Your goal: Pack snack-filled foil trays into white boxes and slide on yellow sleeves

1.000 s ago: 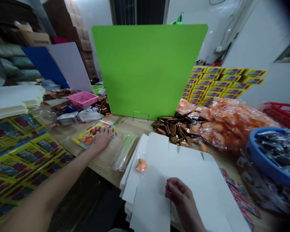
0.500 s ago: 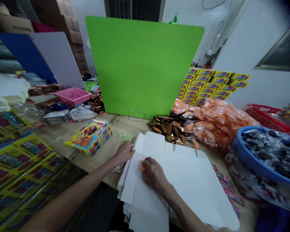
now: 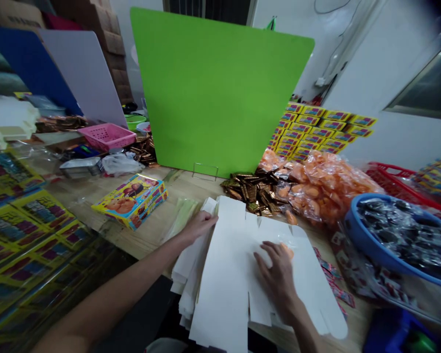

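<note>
My left hand point(image 3: 202, 226) is closed on the upper left edge of a flat white cardboard box blank point(image 3: 226, 264), which tilts up off the stack. More white blanks point(image 3: 191, 274) lie beneath it, fanned toward the left. Over the right part of the blanks is my right hand point(image 3: 277, 269), its fingers apart and stretched out on the white surface. An orange piece in clear wrap point(image 3: 287, 250) lies right beside those fingertips; whether they touch it I cannot tell. Left of my left hand sits a clear plastic packet with something pale green point(image 3: 182, 215).
A colourful printed box point(image 3: 132, 198) stands on the left. A green board point(image 3: 220, 93) rises behind, with brown foil packets point(image 3: 253, 191) and bagged orange pieces point(image 3: 323, 181) to its right. A blue basin point(image 3: 353, 230) holds dark wrapped items. Yellow boxes point(image 3: 33, 245) are stacked lower left.
My right hand has moved right across the cardboard, the orange piece now beside its spread fingers. My left hand has closed on the blank's edge and lifted it slightly.
</note>
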The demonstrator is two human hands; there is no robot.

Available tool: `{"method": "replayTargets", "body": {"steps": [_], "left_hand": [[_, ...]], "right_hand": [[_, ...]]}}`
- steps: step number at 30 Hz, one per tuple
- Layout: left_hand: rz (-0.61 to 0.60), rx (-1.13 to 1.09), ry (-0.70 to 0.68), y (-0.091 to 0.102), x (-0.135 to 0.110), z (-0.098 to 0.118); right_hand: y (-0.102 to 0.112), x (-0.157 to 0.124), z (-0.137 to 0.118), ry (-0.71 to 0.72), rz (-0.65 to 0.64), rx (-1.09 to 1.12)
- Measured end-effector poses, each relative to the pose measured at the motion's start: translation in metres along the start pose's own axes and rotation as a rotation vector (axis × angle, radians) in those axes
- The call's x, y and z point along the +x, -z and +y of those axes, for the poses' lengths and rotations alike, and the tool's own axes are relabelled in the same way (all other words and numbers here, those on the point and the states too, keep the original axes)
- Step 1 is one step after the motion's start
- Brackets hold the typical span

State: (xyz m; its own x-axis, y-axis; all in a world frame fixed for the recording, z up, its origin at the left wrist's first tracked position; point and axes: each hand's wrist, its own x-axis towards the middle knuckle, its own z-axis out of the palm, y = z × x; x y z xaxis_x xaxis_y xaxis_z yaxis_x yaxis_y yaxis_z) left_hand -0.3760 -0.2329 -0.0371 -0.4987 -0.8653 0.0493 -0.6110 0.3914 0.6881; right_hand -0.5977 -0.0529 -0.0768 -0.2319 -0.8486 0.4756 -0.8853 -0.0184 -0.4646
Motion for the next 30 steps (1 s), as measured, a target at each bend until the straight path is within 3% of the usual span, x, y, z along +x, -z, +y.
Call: {"method": "replayTargets", "body": {"steps": [4, 10, 13, 17, 20, 23, 30], "left_hand": [[0.036, 0.074, -0.019, -0.028, 0.01, 0.011], [0.157, 0.331, 0.028, -0.06, 0.018, 0.028], [0.155, 0.408, 0.087, -0.06, 0.018, 0.034], [0.099, 0.454, 0.141, -0.051, 0.019, 0.034], [0.074, 0.462, 0.141, -0.049, 0.018, 0.035], [0.063, 0.43, 0.154, -0.054, 0.015, 0.04], [0.075, 0.26, 0.26, -0.044, 0.002, 0.043]], "right_hand": [[-0.023, 0.009, -0.022, -0.035, -0.165, 0.266], [-0.022, 0.006, -0.019, -0.047, -0.177, 0.411], [-0.016, 0.004, -0.017, -0.052, -0.119, 0.366], [0.006, 0.007, 0.006, -0.086, -0.005, -0.04], [0.023, 0.007, 0.035, -0.257, -0.137, -0.258], [0.028, 0.002, 0.058, -0.302, -0.255, -0.262], [0.015, -0.01, 0.07, -0.176, -0.149, -0.214]]}}
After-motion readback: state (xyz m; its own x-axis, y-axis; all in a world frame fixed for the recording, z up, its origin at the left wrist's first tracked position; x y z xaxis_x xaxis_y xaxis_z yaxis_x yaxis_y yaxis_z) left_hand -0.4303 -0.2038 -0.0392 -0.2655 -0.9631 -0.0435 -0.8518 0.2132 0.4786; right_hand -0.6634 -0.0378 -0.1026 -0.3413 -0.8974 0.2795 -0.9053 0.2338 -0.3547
